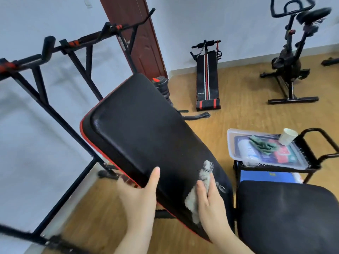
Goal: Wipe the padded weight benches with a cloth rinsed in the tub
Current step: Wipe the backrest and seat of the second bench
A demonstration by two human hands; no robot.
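Note:
A black padded bench back (143, 129) with a red edge slopes up across the middle of the view. My left hand (141, 197) grips its lower left edge, thumb on top of the padding. My right hand (209, 200) presses a grey cloth (194, 200) flat against the lower part of the pad. The black padded seat (286, 213) lies to the right. A clear plastic tub (238, 143) sits on a black stand at the right, with a green cloth (264, 143) inside it.
A paper cup (288, 136) stands at the tub's rim. A black pull-up frame (60, 85) fills the left. A sit-up bench (207, 79) and an exercise bike (291, 57) stand by the far wall, a brown door (135, 33) behind. The floor is wood.

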